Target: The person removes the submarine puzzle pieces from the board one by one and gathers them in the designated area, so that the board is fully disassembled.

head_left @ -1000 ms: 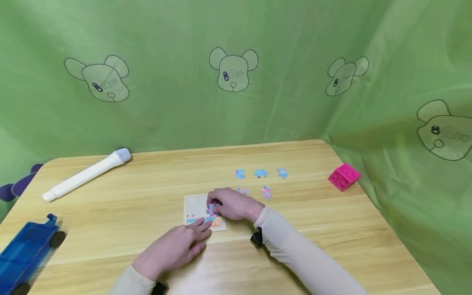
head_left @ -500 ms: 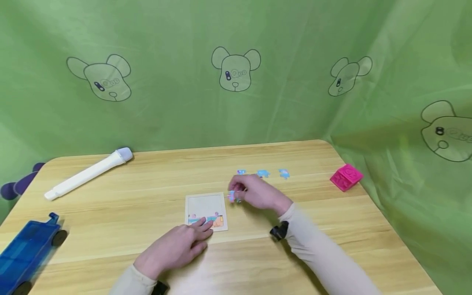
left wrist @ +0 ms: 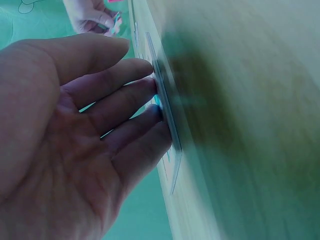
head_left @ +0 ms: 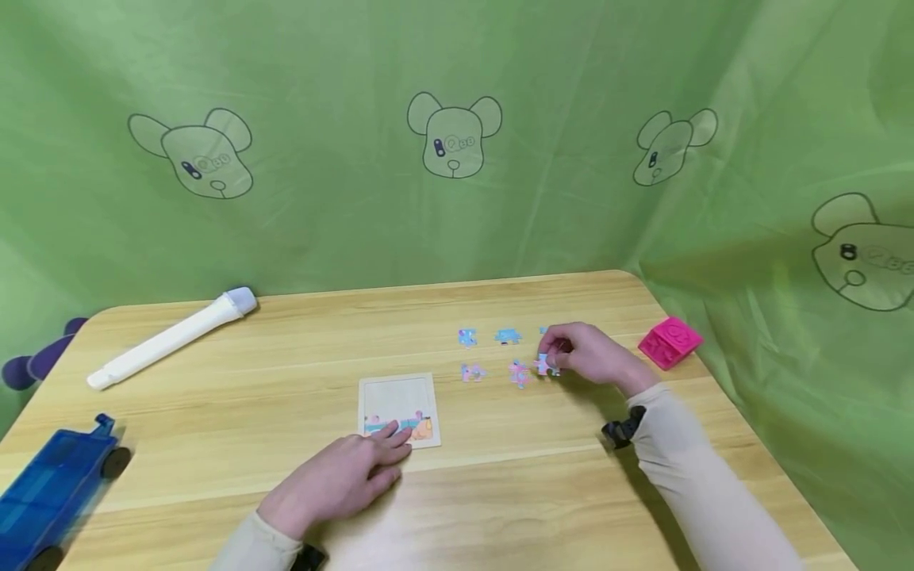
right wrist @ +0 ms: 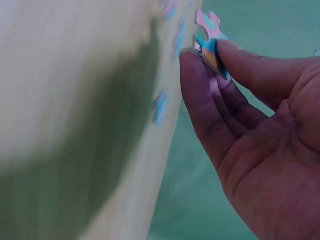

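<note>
Between thumb and fingers, my right hand (head_left: 587, 354) pinches a jigsaw piece (right wrist: 212, 47) coloured pink, blue and orange, just over the table's right half. My left hand (head_left: 339, 482) lays its fingertips on the lower part of a square puzzle tray (head_left: 434, 392), fingers fairly straight. Fitted pieces (head_left: 423, 429) line the tray's bottom, partly covered by those fingers; its upper part shows a bare pale base. Loose jigsaw pieces lie right of the tray: blue ones (head_left: 508, 336) behind, pink ones (head_left: 472, 373) in front. My right hand partly hides one blue piece (head_left: 543, 329).
A pink block (head_left: 670, 343) sits by the table's right edge. At the back left lies a white microphone-shaped stick (head_left: 171, 337). A blue toy cart (head_left: 53, 488) with dark wheels stands at the left front. Green cloth (head_left: 357, 222) hangs behind and to the right.
My right hand has carried the jigsaw piece from over the tray rightward, past the loose pieces. The left hand has stayed on the tray.
</note>
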`<move>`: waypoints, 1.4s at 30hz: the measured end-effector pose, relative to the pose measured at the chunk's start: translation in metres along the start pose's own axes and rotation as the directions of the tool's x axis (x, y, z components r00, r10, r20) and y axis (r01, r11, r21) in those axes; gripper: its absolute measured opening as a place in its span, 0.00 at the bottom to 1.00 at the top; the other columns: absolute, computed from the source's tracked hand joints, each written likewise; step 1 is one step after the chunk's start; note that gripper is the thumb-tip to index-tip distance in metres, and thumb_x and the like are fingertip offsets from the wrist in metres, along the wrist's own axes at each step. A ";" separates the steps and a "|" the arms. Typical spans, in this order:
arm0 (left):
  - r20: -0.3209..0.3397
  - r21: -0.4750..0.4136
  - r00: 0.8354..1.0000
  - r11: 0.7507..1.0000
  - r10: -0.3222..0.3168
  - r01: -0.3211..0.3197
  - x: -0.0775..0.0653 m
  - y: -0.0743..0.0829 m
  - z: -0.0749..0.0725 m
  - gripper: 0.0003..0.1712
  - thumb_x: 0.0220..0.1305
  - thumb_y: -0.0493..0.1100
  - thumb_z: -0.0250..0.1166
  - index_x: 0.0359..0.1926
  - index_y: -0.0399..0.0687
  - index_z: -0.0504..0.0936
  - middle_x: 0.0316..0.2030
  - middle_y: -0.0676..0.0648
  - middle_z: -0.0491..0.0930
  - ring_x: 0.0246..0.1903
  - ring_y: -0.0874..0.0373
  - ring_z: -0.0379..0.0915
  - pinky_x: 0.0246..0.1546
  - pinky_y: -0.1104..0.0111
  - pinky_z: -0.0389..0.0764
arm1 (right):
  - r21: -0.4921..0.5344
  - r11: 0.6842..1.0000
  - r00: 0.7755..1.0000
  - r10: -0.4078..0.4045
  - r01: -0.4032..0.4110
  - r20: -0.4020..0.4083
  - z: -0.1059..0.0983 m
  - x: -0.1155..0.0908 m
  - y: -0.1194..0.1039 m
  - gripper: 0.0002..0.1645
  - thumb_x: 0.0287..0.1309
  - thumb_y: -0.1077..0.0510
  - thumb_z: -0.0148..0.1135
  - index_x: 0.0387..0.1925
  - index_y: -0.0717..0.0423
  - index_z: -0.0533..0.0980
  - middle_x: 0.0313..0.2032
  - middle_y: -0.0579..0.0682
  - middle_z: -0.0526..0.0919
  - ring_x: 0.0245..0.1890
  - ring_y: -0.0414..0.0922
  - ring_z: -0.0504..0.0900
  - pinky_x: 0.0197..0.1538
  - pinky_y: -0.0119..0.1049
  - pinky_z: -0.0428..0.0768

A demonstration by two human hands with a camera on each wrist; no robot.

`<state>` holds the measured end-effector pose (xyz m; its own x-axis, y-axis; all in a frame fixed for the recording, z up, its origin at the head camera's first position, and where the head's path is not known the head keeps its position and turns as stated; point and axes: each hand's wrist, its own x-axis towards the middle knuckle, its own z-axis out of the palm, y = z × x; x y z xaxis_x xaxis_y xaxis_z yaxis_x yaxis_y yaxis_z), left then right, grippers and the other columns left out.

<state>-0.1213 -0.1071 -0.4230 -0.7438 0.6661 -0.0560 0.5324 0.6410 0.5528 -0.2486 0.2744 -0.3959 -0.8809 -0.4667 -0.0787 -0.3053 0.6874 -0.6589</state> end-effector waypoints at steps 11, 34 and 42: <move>-0.010 -0.009 1.000 1.000 0.006 -0.006 -0.001 -0.001 0.001 0.22 0.72 0.40 0.57 0.63 0.35 0.75 0.67 0.43 0.67 0.68 0.48 0.58 0.64 0.51 0.64 | 0.039 0.996 0.994 0.071 -0.074 0.085 -0.005 -0.007 0.028 0.08 0.58 0.75 0.55 0.38 0.67 0.77 0.29 0.53 0.76 0.28 0.46 0.73 0.30 0.35 0.76; -0.010 0.002 1.000 1.000 0.014 -0.014 -0.002 -0.002 0.002 0.22 0.72 0.40 0.57 0.64 0.35 0.74 0.67 0.44 0.66 0.68 0.48 0.57 0.64 0.51 0.65 | -0.114 0.992 0.995 0.036 -0.046 -0.088 0.005 0.000 0.015 0.06 0.67 0.65 0.57 0.43 0.64 0.77 0.36 0.52 0.78 0.36 0.47 0.75 0.41 0.44 0.76; 0.000 -0.014 1.000 1.000 0.005 -0.005 -0.004 -0.002 0.001 0.24 0.72 0.40 0.57 0.65 0.36 0.73 0.69 0.44 0.65 0.69 0.48 0.55 0.65 0.51 0.64 | -0.103 0.990 0.995 -0.099 0.100 0.016 0.035 0.018 -0.046 0.08 0.67 0.66 0.56 0.45 0.63 0.78 0.35 0.51 0.80 0.36 0.44 0.77 0.42 0.40 0.79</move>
<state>-0.1192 -0.1104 -0.4251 -0.7412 0.6691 -0.0533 0.5302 0.6323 0.5649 -0.2379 0.2150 -0.3934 -0.8403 -0.5415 -0.0249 -0.4279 0.6910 -0.5826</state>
